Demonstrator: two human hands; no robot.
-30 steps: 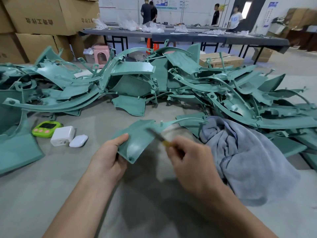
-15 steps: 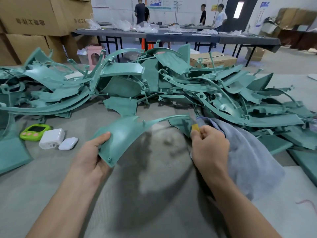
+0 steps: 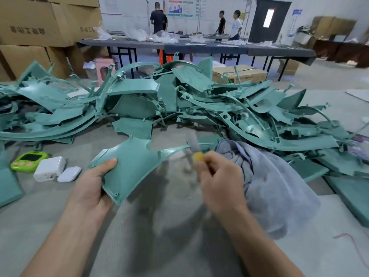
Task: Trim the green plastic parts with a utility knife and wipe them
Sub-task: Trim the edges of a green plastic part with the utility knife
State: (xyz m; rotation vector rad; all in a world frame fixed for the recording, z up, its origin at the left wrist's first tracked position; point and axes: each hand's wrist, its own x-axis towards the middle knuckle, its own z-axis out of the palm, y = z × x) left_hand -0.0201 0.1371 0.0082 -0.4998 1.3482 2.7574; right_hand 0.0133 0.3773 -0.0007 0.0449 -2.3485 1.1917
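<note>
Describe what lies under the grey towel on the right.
Green plastic parts stick out from beneath the grey towel along its right edge. Whatever else it covers is hidden.

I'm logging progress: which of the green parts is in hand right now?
The fin-shaped part that the left hand grips by its wide end, in front of the pile. The right hand holds the knife near its thin tip.

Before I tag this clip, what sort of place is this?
Probably a factory or workshop finishing area: a big heap of green plastic parts covers the work surface, cardboard boxes are stacked at the left, and people stand at long tables behind.
</note>
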